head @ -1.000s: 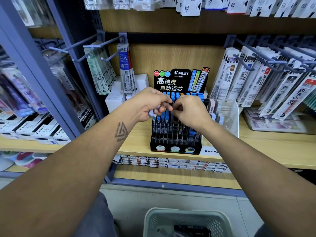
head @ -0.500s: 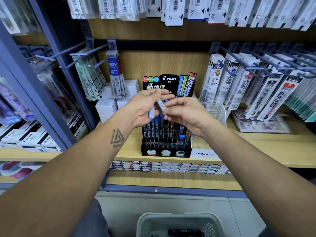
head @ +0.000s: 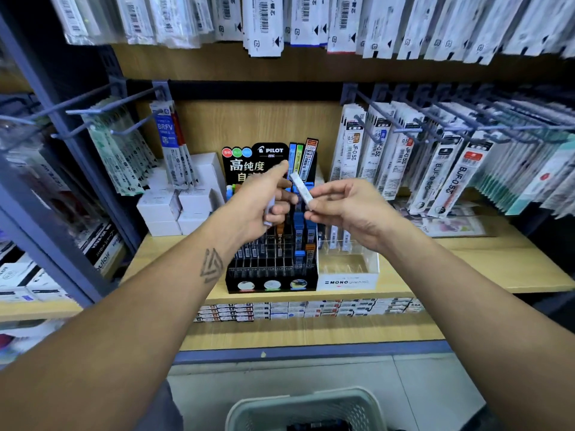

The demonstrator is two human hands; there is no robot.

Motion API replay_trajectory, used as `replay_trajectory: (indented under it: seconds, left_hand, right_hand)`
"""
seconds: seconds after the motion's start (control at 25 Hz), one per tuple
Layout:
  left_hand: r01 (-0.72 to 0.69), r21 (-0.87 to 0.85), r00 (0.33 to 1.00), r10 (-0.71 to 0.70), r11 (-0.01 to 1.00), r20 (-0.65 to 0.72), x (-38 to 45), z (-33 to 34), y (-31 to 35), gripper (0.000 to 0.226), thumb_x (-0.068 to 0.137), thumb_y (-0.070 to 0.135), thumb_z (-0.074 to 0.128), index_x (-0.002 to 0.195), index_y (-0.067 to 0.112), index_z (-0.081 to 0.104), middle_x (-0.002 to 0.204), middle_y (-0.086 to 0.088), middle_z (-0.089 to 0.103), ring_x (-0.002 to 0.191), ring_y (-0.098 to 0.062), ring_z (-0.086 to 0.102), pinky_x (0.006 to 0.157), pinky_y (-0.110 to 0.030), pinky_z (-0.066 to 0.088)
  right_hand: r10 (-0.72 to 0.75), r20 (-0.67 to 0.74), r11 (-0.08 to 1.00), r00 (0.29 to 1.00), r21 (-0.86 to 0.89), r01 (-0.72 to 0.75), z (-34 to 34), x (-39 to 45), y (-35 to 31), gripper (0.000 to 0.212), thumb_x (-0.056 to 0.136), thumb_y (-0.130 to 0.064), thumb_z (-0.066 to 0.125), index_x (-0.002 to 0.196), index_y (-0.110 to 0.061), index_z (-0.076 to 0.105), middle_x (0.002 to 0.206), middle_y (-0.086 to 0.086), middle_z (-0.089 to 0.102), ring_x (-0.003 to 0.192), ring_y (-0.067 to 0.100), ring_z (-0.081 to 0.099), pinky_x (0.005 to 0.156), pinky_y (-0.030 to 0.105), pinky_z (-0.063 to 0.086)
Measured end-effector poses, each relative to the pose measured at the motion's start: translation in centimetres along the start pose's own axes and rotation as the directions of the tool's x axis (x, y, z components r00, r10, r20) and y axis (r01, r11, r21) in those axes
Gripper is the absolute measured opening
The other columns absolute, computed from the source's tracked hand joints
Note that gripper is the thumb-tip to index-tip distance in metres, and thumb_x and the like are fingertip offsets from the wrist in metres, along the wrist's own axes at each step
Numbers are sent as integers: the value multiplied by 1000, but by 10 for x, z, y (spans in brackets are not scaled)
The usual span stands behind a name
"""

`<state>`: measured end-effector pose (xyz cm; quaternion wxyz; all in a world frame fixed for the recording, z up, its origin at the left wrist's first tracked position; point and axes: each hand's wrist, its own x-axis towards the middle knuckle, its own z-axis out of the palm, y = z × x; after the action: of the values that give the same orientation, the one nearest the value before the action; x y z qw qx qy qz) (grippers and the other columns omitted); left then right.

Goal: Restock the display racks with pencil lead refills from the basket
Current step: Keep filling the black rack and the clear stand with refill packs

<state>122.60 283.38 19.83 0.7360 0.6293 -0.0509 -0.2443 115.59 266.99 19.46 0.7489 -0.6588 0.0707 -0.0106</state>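
Above the rack [head: 271, 253], our right hand [head: 348, 209] pinches one refill [head: 301, 188] for slotting, while left-hand [head: 261, 203] fingers [head: 280, 209] grasp spares [head: 270, 209] in reserve.

Open air fronts the black display rack [head: 270, 259], flanked by white boxes [head: 174, 206] left, a clear case [head: 348, 269] right; peg hooks [head: 435, 113] with hanging packets crowd overhead.

Wood-grain shelf [head: 466, 269] (glossy plastic rack [head: 272, 275])

Basket [head: 306, 405] cut off below (contents unclear); hanging packets [head: 199, 23] blurred.
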Motion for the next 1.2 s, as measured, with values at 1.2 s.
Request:
replay_trajectory:
  seconds: [1.2]
  left_hand:
    - [2, -299, 992, 35, 954, 121, -5, 8, -12, 26, 107, 8, 35, 120, 1, 57, 103, -16, 73, 85, -26, 73, 65, -39, 57]
  right_hand:
    - [69, -35, 997, 997, 35, -68, 13, 2, 8, 17, 83, 14, 70, 99, 10, 65, 90, 21, 74, 69, 30, 74, 66, 29, 63]
